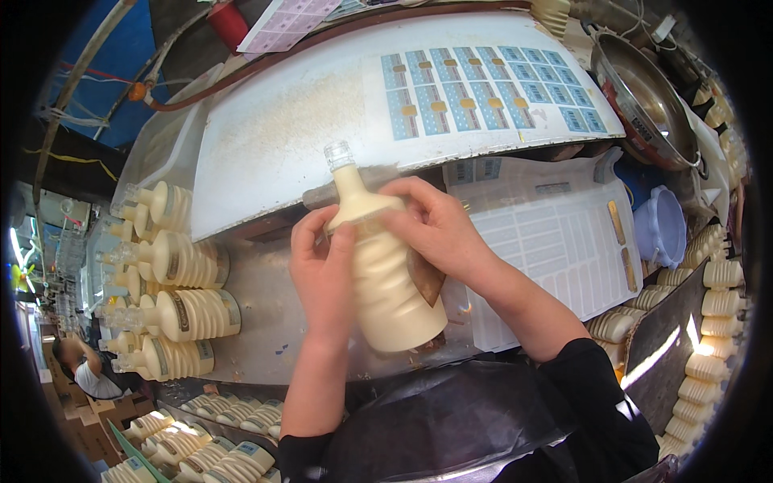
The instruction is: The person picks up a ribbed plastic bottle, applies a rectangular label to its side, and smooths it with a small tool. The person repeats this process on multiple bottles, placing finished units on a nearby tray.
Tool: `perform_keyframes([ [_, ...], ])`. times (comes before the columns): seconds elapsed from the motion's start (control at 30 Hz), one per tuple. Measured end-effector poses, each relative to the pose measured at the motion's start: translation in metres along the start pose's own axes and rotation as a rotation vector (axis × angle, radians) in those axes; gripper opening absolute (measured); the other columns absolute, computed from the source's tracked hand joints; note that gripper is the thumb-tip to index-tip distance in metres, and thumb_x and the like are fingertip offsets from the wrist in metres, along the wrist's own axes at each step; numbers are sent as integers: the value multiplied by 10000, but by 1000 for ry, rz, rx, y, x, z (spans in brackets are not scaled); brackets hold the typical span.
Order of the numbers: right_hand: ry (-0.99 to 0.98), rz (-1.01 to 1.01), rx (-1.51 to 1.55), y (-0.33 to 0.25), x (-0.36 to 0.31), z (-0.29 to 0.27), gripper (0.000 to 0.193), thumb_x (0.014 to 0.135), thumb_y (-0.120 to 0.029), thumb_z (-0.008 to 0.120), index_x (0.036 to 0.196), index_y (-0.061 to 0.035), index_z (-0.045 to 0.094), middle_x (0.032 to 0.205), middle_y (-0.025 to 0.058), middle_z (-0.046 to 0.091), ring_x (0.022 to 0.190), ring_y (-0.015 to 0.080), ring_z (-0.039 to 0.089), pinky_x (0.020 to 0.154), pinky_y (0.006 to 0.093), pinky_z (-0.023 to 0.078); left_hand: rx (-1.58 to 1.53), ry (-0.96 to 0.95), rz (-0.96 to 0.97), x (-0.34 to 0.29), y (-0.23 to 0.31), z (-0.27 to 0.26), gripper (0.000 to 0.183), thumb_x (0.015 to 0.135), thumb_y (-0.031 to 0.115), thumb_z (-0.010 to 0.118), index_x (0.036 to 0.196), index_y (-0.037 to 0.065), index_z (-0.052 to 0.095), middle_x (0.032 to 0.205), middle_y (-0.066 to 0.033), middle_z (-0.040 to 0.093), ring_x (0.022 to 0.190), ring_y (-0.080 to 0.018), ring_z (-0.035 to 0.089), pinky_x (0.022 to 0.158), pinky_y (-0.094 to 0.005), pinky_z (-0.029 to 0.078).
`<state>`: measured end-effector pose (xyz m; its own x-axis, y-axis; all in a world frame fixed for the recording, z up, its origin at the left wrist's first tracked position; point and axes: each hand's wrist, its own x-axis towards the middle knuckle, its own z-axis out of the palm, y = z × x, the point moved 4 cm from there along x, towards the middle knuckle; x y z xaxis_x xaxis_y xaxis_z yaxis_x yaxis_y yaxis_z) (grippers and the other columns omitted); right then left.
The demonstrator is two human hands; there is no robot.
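Note:
A cream bottle (394, 294) with spiral ridges and a clear glass-like mouth tilts in front of me, over the grey work surface. My left hand (320, 262) is closed at its left shoulder, thumb pressed against the body. From the other side my right hand (439, 221) grips the right shoulder, its thumb and fingers near the base of the neck. A brown label-like piece (427, 278) lies along the bottle's right side below my right hand; whether it is stuck down is hidden. What lies directly under my fingertips is hard to make out.
Similar bottles (197, 314) lie stacked at left, with more in crates below and at right. A white board (298, 105) carries rows of blue stickers (459, 84). Right of the bottle lies a label backing sheet (531, 241). A metal pan (644, 88) and pale bucket (662, 228) stand far right.

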<state>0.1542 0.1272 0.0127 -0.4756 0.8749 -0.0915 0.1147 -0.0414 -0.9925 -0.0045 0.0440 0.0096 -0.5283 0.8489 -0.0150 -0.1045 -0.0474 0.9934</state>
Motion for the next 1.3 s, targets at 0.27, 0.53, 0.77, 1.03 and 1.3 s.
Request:
perform_keyframes([
  [0.27, -6, 15, 0, -1, 0, -1, 346, 935, -221, 709, 1228, -46, 657, 745, -62, 523, 695, 16, 459, 621, 209, 399, -27, 5, 14, 0, -1, 0, 307, 955, 62, 706, 1232, -23, 606, 1228, -79, 595, 1076, -146, 609, 935, -296, 522],
  [0.53, -21, 40, 35, 0, -1, 0, 346, 939, -225, 707, 1232, -49, 654, 765, -55, 552, 705, 21, 482, 631, 212, 413, -12, 17, 24, 1, -7, -3, 324, 950, 62, 716, 1240, -31, 609, 1247, -81, 584, 1101, -150, 599, 955, -300, 516],
  [0.77, -87, -12, 247, 10, 9, -5, 282, 1011, -159, 606, 1257, -22, 625, 1023, 30, 692, 915, 69, 629, 816, 242, 519, -20, 18, -2, 1, -6, -1, 327, 953, 72, 718, 1244, -33, 613, 1267, -85, 579, 1121, -155, 594, 971, -307, 510],
  [1.03, -122, 74, 231, 13, 8, 0, 262, 1019, -135, 588, 1252, -18, 615, 1037, 60, 705, 936, 84, 650, 823, 254, 528, -18, 18, 10, 1, -6, -2, 322, 957, 72, 713, 1245, -30, 613, 1266, -85, 584, 1114, -154, 599, 969, -306, 511],
  [1.3, -115, 73, 226, 11, 7, -1, 278, 1004, -142, 606, 1253, -18, 614, 1030, 63, 703, 930, 89, 649, 820, 255, 526, -37, 9, -1, -1, -3, 0, 316, 960, 71, 709, 1244, -29, 613, 1262, -85, 596, 1110, -154, 602, 961, -306, 515],
])
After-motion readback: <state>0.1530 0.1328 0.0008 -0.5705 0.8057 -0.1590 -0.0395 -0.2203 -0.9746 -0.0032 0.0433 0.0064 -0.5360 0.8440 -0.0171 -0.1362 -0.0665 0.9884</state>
